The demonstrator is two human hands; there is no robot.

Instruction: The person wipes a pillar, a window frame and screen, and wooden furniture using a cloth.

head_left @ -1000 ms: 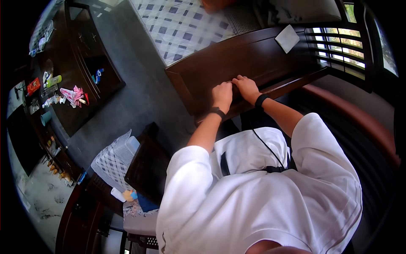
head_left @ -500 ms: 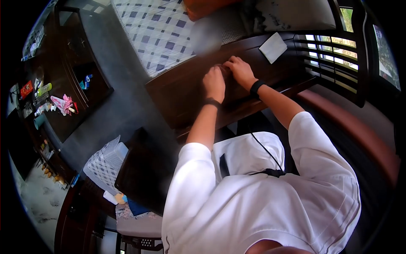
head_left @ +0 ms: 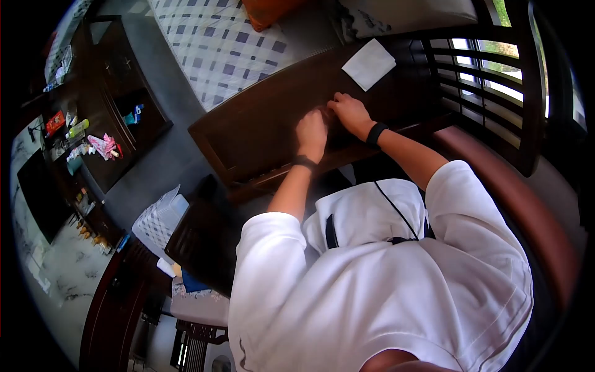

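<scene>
The left hand point(head_left: 351, 114) and right hand point(head_left: 312, 132) are curled close together; whether anything is pinched cannot be told. On the desk point(head_left: 266, 118), the nearby white square point(head_left: 369, 65), seemingly light and pliable, is best gripped by an edge.

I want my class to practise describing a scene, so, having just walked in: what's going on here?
A person in a white top holds the left hand and right hand close together over a dark wooden surface, fingers curled. Whether anything is between them is too unclear to tell. A white square lies on the wood beyond the right hand, touched by neither. Past the wood's far edge is a checked cover.
</scene>
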